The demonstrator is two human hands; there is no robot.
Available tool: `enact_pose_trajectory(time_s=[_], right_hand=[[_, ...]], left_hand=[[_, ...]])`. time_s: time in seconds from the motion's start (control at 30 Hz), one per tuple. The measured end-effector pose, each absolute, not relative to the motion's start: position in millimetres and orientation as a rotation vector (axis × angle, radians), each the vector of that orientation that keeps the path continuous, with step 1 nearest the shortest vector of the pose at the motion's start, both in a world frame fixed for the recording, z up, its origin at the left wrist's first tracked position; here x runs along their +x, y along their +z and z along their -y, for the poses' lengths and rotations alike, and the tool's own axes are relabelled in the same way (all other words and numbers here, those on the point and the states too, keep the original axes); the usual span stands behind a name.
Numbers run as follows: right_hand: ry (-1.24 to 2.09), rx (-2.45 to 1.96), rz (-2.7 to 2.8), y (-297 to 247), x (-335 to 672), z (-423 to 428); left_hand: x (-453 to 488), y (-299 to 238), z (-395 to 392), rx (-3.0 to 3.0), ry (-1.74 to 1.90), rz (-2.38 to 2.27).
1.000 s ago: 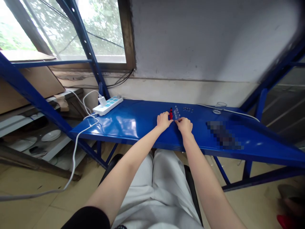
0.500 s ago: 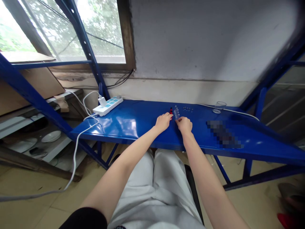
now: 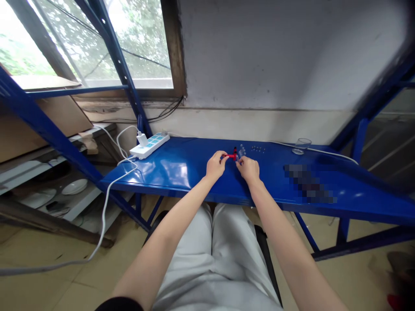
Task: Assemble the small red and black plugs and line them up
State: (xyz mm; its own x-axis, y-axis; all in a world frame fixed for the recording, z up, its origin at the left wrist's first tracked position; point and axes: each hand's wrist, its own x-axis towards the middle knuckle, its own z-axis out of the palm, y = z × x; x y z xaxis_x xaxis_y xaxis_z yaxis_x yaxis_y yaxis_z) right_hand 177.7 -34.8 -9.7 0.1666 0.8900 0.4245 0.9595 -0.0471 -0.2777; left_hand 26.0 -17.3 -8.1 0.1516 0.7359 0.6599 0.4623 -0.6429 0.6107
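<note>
My left hand (image 3: 216,166) is closed, fingertips pinching a small red part (image 3: 230,156) that points to the right. My right hand (image 3: 249,169) is closed as well, with thumb and forefinger on a small clear piece (image 3: 237,158) close to the red part's end. Whether the two pieces touch I cannot tell. Just beyond the fingers, other small red and black parts (image 3: 235,150) lie on the blue table (image 3: 194,151). Beside them is a cluster of small clear pieces (image 3: 242,150). Several tiny metallic bits (image 3: 258,149) are spread out farther right.
A white power strip (image 3: 149,147) with a plugged-in cable lies at the table's left end. Toward the right stand a clear glass cup (image 3: 301,146) and a blurred dark object (image 3: 309,183). Blue frame posts (image 3: 359,138) rise at both sides; a wall closes off the back.
My left hand has drawn slightly left, and a red part now shows in its fingertips. My right hand has shifted slightly left, with a clear piece now at its fingertips.
</note>
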Motion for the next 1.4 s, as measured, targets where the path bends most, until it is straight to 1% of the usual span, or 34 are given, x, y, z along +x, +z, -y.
enact_pose_trajectory(time_s=[0.13,0.53,0.63,0.83,0.97,1.07,1.27,1.4], right_hand=[[-0.251,-1.85,1.823,-10.0,173.5,34.9],[-0.337,-1.817,1.963,-8.6,166.5,36.8],[-0.332,-1.815,1.964,-9.2,165.9,36.5],[-0.277,-1.81,1.904,-6.3,165.7,40.8],[-0.238,-1.78,1.842,-8.7,167.3,40.0],[-0.218,-1.747,1.817,-12.6,169.2,37.3],[-0.178,-1.709,1.817,-15.5,170.6,35.4],[-0.129,-1.685,1.859,-17.4,172.0,34.9]], left_hand=[[25.1,-11.9,19.7,2.096,1.515,-1.126],[24.2,-11.8,19.6,2.077,1.65,-1.064],[24.1,-10.3,23.0,2.147,1.6,-1.072],[24.0,-6.0,32.9,2.305,1.333,-1.125],[24.0,-5.5,35.6,2.371,1.245,-1.102],[24.3,-6.4,34.1,2.389,1.235,-1.078],[24.7,-11.9,26.2,2.28,1.336,-1.114],[25.3,-16.1,20.3,2.194,1.287,-1.127]])
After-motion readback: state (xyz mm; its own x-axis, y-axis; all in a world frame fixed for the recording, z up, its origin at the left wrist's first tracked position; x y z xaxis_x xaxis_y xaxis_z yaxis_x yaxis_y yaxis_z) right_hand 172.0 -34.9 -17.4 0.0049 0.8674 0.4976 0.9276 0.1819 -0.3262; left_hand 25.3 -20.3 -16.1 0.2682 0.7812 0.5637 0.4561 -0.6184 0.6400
